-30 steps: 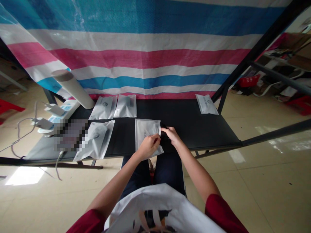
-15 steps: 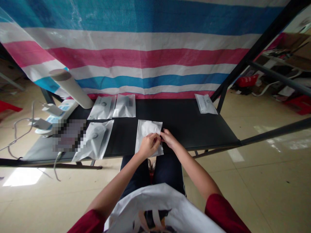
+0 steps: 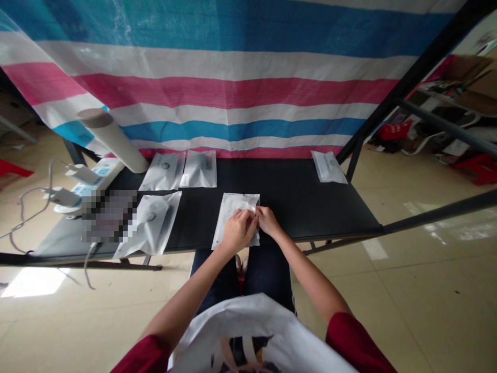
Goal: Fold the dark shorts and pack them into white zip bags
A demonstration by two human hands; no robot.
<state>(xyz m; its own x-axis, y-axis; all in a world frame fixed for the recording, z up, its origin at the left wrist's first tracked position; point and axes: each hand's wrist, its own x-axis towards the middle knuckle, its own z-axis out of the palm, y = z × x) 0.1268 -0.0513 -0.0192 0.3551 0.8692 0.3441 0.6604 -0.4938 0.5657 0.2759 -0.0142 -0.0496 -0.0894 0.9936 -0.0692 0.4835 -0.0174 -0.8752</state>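
A frosted white plastic pouch (image 3: 230,207) with faint grey printing lies flat on the black bench top in front of me, its lower edge at the bench's front edge. Across its lower right part lies my left hand (image 3: 239,228), fingers bent and pressed together at the pouch's right side. My right hand (image 3: 267,220) is closed at the same edge, with thumb and fingertips pinching the plastic. The fingertips of both hands nearly meet and partly cover what they grip. To the left is another filled pouch (image 3: 153,220), with a round dark logo.
Two more pouches, one with a logo (image 3: 163,171) and one beside it (image 3: 200,168), lie at the back; another pouch (image 3: 329,167) is far right. A white bottle (image 3: 116,142), power strip (image 3: 103,178) and blurred-out flat object (image 3: 108,215) occupy the left. Striped sheeting (image 3: 233,93) hangs behind.
The pouch under my hands has turned slightly, its lower left corner now further left, and grey printing shows on its face. My right hand's fingers have closed more at its edge.
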